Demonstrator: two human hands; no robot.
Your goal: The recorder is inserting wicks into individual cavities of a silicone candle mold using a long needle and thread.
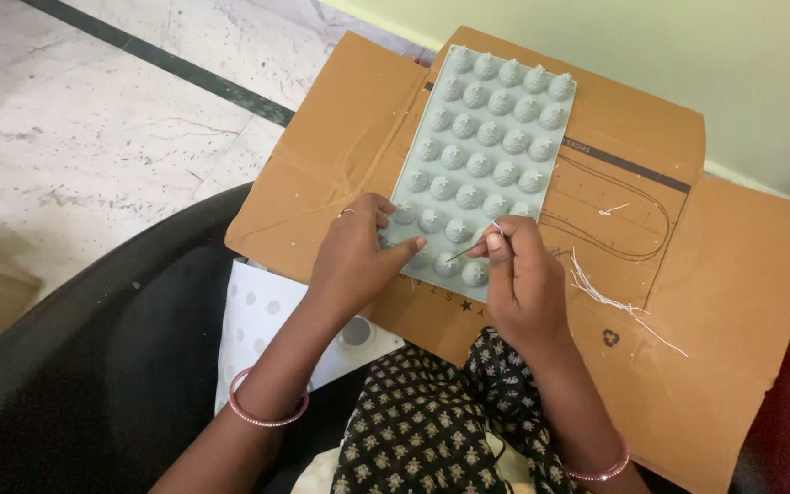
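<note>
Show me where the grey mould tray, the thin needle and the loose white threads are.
grey mould tray (491, 137): head view, on its bumpy middle.
thin needle (464, 252): head view, on the shaft beside the right hand (521, 279).
loose white threads (607, 297): head view, on the bundle lying on the cardboard.

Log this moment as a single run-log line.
left hand: steadies grey mould tray | right hand: pinches thin needle at tray's near row | tray on flattened cardboard | loose white threads right

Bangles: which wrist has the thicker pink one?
The left wrist's bangle: its band looks thicker and loops fully round. The right wrist's bangle is thinner, half hidden.
</note>
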